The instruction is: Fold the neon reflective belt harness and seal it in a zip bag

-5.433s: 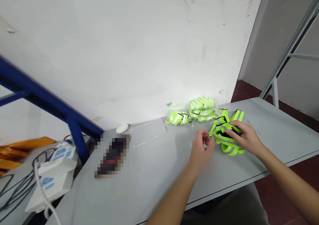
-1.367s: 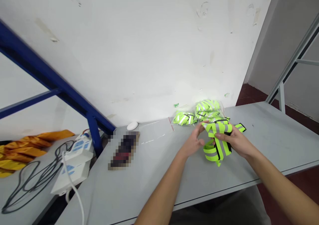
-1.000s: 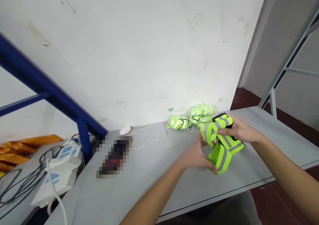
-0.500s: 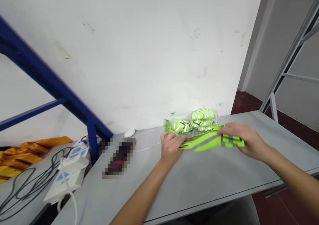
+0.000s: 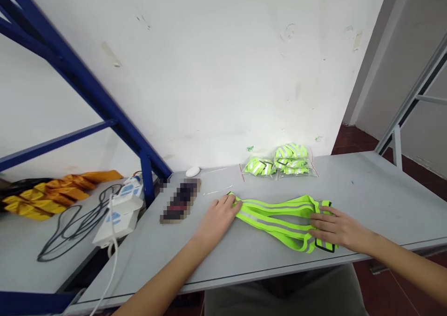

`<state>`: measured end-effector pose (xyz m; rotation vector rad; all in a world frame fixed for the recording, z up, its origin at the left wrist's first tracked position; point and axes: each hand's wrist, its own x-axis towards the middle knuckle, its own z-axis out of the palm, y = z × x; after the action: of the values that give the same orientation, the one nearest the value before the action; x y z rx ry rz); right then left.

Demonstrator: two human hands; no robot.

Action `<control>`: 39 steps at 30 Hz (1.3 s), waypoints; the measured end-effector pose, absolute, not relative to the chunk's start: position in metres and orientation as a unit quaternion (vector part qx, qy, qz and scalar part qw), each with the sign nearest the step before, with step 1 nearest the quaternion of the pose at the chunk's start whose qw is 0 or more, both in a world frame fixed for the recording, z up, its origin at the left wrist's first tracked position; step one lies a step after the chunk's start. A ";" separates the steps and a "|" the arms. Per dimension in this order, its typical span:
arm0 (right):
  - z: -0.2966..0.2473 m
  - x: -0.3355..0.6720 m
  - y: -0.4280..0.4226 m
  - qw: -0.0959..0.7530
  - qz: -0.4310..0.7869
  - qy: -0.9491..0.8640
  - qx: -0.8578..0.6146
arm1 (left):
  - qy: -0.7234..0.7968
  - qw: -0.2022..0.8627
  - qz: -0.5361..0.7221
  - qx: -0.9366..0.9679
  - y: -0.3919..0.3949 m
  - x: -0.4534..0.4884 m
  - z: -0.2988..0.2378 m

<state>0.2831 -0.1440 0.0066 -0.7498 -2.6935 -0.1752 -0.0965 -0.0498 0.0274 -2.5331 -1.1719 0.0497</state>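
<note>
A neon-yellow reflective strap (image 5: 275, 223) with grey stripes lies in long loops on the grey table. At its left end my left hand (image 5: 220, 213) is closed over the gathered bands, its fingertips beside a small black piece. My right hand (image 5: 331, 228) rests on the right end with fingers stretched out and spread over the folded part. A black rectangular buckle (image 5: 324, 247) shows just below those fingers. What lies under my right palm is hidden.
Clear bags with similar folded straps (image 5: 291, 160) lie against the wall. To the left are a white oval object (image 5: 193, 171), a pixelated item (image 5: 180, 200), a white power strip (image 5: 122, 213) with cables, and a blue metal frame (image 5: 146, 176). Orange-yellow fabric (image 5: 59, 192) lies farther left.
The strap, earlier raised and bunched between both hands, now lies lower and spread in loops on the table. My hands have moved apart and nearer the front edge; the right fingers have spread.
</note>
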 end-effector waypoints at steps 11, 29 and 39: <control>-0.010 0.284 -0.138 0.148 -0.066 -0.944 -0.288 | -0.391 -0.114 0.001 -0.913 -0.065 -0.122 0.066; -0.006 0.277 -0.146 0.131 -0.017 -0.944 -0.302 | -0.356 -0.108 -0.044 -0.927 -0.007 -0.046 -0.015; 0.024 0.228 -0.130 0.025 0.030 -0.941 -0.337 | -0.245 -0.283 -0.253 -0.892 -0.054 0.010 0.021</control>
<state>0.2278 -0.1301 0.0245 -1.0412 -2.9100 0.0923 0.0100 -0.0544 0.0214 -3.4572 -0.9489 -0.9786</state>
